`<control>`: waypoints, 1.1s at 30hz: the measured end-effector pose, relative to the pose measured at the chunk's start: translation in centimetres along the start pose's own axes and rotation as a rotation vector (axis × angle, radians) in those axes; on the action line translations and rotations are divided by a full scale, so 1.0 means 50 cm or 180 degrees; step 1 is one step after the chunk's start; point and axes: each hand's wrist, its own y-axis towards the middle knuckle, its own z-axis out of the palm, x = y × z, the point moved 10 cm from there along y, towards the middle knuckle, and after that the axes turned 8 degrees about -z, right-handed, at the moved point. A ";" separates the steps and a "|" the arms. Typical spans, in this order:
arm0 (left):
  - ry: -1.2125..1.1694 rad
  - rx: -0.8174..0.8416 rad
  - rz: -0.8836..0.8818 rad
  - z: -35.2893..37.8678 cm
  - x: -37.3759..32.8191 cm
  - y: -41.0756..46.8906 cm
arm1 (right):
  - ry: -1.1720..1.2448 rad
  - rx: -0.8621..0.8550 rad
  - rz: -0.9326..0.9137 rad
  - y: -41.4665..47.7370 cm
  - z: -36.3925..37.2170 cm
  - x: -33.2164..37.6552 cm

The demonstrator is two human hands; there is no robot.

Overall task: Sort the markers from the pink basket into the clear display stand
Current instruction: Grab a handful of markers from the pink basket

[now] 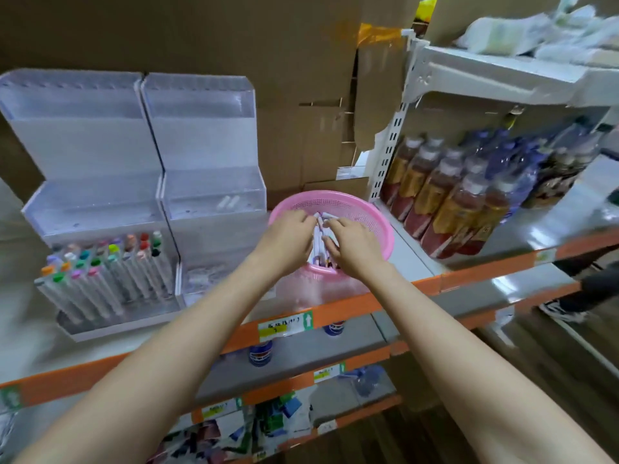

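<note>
A round pink basket sits on the shelf, holding several white markers. Both my hands are inside it. My left hand has its fingers curled on the markers at the left of the pile. My right hand has its fingers bent down onto the markers at the right. Left of the basket stand two clear tiered display stands. The left stand holds several markers with coloured caps in its lowest tier. The right stand holds two white markers on its middle tier.
The orange shelf edge runs below the basket. To the right, a white shelf upright and rows of bottled drinks. Cardboard lines the back. Lower shelves hold jars and packets. Someone's shoe shows at the far right.
</note>
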 end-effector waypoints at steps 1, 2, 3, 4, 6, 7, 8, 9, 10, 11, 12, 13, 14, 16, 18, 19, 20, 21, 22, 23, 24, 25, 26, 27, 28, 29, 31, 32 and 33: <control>0.0031 0.0254 -0.0180 0.017 0.000 0.011 | 0.0006 0.0066 0.0063 0.006 0.008 -0.017; 0.0157 0.0604 -0.0353 0.040 0.002 0.020 | 0.0004 0.0133 0.0118 0.014 0.015 -0.031; 0.0320 0.0923 -0.0472 0.062 0.001 0.027 | 0.0004 0.0193 0.0156 0.022 0.021 -0.041; 0.0465 0.1141 -0.0548 0.080 0.001 0.035 | 0.0020 0.0250 0.0176 0.031 0.027 -0.049; 0.0707 0.1288 -0.0619 0.096 0.004 0.051 | -0.0018 0.0370 0.0117 0.047 0.038 -0.053; 0.0767 0.1279 -0.0656 0.102 0.012 0.059 | -0.0077 0.0430 0.0071 0.054 0.043 -0.052; 0.0766 0.1251 -0.0709 0.110 0.024 0.068 | -0.0110 0.0487 0.0037 0.059 0.050 -0.051; 0.0699 0.1199 -0.0781 0.116 0.036 0.077 | -0.0108 0.0525 0.0005 0.065 0.055 -0.052; 0.0584 0.1111 -0.0855 0.119 0.048 0.085 | -0.0068 0.0524 -0.0007 0.070 0.058 -0.053; 0.0456 0.1028 -0.0924 0.120 0.055 0.091 | -0.0001 0.0512 0.0002 0.075 0.061 -0.056; 0.0345 0.0943 -0.0984 0.121 0.063 0.099 | 0.0113 0.0496 0.0024 0.080 0.066 -0.060; 0.0237 0.0839 -0.1039 0.119 0.069 0.106 | 0.0240 0.0486 0.0045 0.084 0.070 -0.063; 0.0124 0.0768 -0.1097 0.121 0.077 0.113 | 0.0347 0.0491 0.0082 0.088 0.074 -0.067; -0.0073 0.0715 -0.1206 0.127 0.089 0.123 | 0.0445 0.0587 0.0214 0.092 0.088 -0.080; -0.0158 0.0717 -0.1313 0.135 0.099 0.125 | 0.0468 0.0754 0.0346 0.090 0.102 -0.089; -0.0188 0.0702 -0.1332 0.138 0.100 0.125 | 0.0531 0.0776 0.0406 0.088 0.104 -0.093; -0.0231 0.0682 -0.1337 0.142 0.101 0.127 | 0.0648 0.0748 0.0455 0.087 0.103 -0.098; -0.0277 0.0663 -0.1336 0.143 0.099 0.127 | 0.0751 0.0699 0.0481 0.086 0.101 -0.100; -0.0324 0.0654 -0.1339 0.145 0.099 0.127 | 0.0814 0.0652 0.0493 0.084 0.095 -0.100; -0.0343 0.0631 -0.1342 0.144 0.099 0.127 | 0.0829 0.0623 0.0500 0.084 0.092 -0.098; -0.0349 0.0613 -0.1351 0.144 0.101 0.127 | 0.0817 0.0595 0.0511 0.083 0.089 -0.096; -0.0351 0.0601 -0.1358 0.143 0.101 0.126 | 0.0792 0.0571 0.0542 0.084 0.091 -0.095; -0.0373 0.0598 -0.1373 0.144 0.103 0.126 | 0.0746 0.0536 0.0559 0.086 0.096 -0.094; -0.0396 0.0607 -0.1390 0.144 0.105 0.125 | 0.0691 0.0503 0.0576 0.089 0.103 -0.096; -0.0417 0.0619 -0.1397 0.146 0.106 0.125 | 0.0675 0.0477 0.0609 0.090 0.107 -0.097; -0.0426 0.0640 -0.1393 0.146 0.105 0.124 | 0.0674 0.0445 0.0637 0.091 0.108 -0.098; -0.0451 0.0694 -0.1381 0.147 0.102 0.122 | 0.0640 0.0450 0.0633 0.089 0.103 -0.095; -0.0457 0.0717 -0.1374 0.149 0.102 0.121 | 0.0629 0.0491 0.0621 0.087 0.099 -0.092; -0.0458 0.0747 -0.1366 0.150 0.101 0.121 | 0.0641 0.0524 0.0614 0.086 0.098 -0.091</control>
